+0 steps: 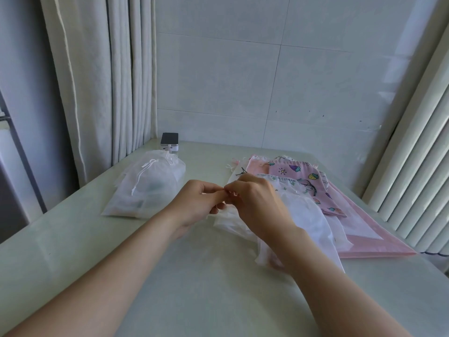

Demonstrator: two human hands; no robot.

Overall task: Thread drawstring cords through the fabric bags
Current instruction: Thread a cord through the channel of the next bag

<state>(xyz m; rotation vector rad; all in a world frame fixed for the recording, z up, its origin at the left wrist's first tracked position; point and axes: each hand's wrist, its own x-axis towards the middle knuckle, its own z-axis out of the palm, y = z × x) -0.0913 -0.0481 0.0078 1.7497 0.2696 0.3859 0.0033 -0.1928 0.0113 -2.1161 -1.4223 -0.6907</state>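
Note:
My left hand (pixel 198 203) and my right hand (pixel 255 200) meet above the middle of the table, fingertips together. Both pinch the top edge of a thin white fabric bag (pixel 308 217) that lies under my right hand and trails toward the near right. A thin dark threading tool (pixel 240 173) sticks up just behind my right hand's fingers. The cord itself is too small to make out between the fingers.
A pile of white drawstring bags (pixel 145 188) lies at the left. Patterned purple bags (pixel 315 183) and pink sheets (pixel 379 242) are stacked at the right. A small dark-topped box (pixel 169 141) stands at the back by the curtain (pixel 104 81). The pale table (pixel 206 288) extends toward me.

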